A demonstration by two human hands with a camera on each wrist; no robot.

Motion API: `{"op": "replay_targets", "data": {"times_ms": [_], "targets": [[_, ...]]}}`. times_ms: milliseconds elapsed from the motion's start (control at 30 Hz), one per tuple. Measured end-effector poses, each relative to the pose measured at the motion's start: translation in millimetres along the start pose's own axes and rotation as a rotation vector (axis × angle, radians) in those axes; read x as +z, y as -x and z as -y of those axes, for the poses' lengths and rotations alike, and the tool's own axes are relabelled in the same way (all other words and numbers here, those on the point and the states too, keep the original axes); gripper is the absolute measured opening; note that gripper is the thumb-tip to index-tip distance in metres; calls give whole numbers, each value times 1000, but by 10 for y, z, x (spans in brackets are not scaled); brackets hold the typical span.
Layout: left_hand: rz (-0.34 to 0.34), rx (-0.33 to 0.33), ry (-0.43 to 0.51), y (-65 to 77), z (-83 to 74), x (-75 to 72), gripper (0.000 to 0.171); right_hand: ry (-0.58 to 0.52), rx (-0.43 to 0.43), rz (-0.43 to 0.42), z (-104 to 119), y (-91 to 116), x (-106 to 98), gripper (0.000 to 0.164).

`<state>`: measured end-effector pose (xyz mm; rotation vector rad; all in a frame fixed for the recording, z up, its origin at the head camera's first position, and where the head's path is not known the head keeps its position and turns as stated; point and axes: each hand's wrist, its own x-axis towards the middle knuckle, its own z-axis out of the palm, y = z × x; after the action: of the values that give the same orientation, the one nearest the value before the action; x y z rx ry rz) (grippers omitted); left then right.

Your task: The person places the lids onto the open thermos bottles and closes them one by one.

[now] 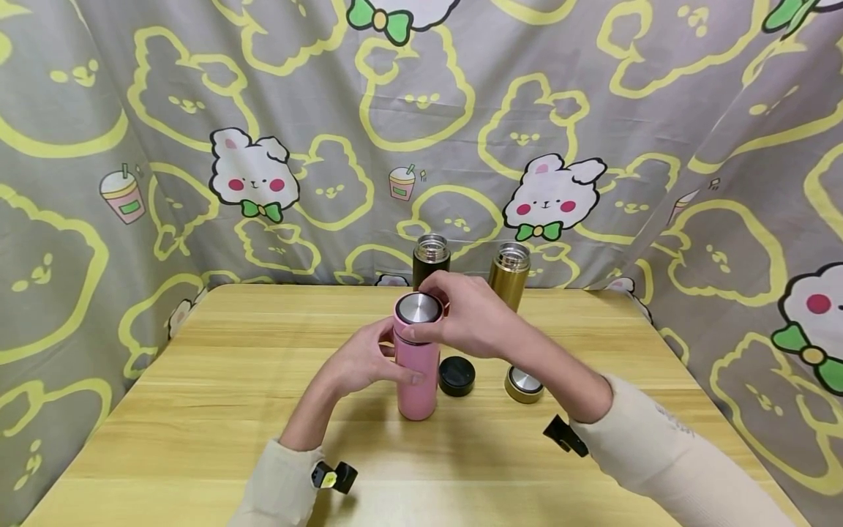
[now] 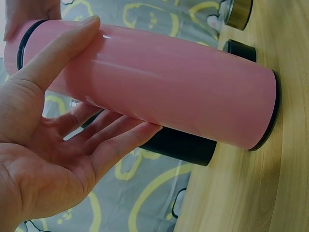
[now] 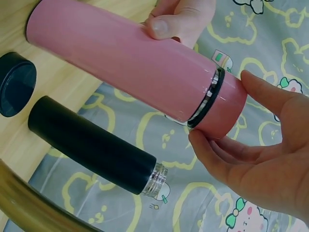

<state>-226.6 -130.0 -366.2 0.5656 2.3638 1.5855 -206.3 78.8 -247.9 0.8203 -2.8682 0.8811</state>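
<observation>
A pink thermos bottle [image 1: 418, 388] stands upright on the wooden table, in front of me. My left hand [image 1: 356, 360] grips its upper body, thumb across the front and fingers round the far side. On top sits a pink lid [image 1: 410, 333] with a silver disc, pinched between the thumb and fingers of my right hand [image 1: 473, 316]. In the right wrist view, a narrow strip of silver neck [image 3: 208, 99] shows between the lid's black ring and the body, wider at one side, so the lid looks slightly tilted.
Behind the hands stand a black thermos bottle [image 1: 429, 272] and a gold thermos bottle [image 1: 507, 284], both lidless with bare steel necks. A black lid [image 1: 456, 375] and a gold lid [image 1: 525, 385] lie right of the pink bottle. Patterned curtain [image 1: 329, 219] surrounds the table.
</observation>
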Motion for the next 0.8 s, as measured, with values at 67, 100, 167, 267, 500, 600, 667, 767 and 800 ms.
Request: {"op": "replay_targets", "data": {"times_ms": [67,100,167,267,500,600,667,767,800], "targets": [[-1,-5,-1,-2,4,0,78,-2,7,-15,-6,-4,18,52],[-3,-6,-3,-4,6,0,78,-3,10,-21,-8,-4,24,52],[-6,-7,-10,-8,7,0,77,-2,15,-32,-9,-4,36,54],[-8,-13,-16,-11,12,1,77,3,19,-46,-8,0,54,55],[-11,-25,-10,-9,12,0,76,15,12,-60,-19,5,83,58],[-14,-27,-8,-11,13,3,77,16,17,-38,-12,9,62,66],[-15,-27,-7,-12,14,5,78,12,23,-15,1,11,29,73],[-12,-23,-5,-13,14,6,78,3,35,24,16,12,-30,78],[-10,-22,-5,-13,14,6,78,-4,36,38,20,13,-52,77]]}}
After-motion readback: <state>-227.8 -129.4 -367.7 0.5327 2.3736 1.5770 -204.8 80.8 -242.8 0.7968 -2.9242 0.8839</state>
